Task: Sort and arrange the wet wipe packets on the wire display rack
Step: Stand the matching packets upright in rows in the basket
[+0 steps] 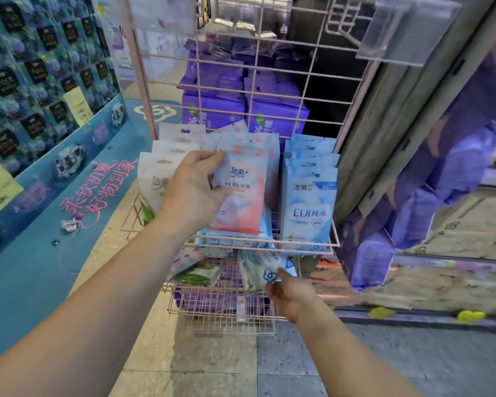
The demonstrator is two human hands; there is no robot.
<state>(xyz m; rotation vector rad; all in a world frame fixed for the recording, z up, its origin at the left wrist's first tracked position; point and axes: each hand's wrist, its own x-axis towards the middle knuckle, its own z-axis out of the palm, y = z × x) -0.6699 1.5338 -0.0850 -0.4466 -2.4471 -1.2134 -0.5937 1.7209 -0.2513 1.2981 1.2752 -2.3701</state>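
Best to square the pink packet (242, 193) upright against the pink row just behind before letting go, edges flush. Pinched in the left hand (194, 186), thumb across its front, above the wire rack (301, 249) front rail. Lower down, blue packet (262, 272) gripped at the right hand (288, 293) fingertips.

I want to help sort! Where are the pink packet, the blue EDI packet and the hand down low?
pink packet (242, 193): head view, on its front below the print.
blue EDI packet (308, 207): head view, on its front face.
right hand (288, 293): head view, on its back.
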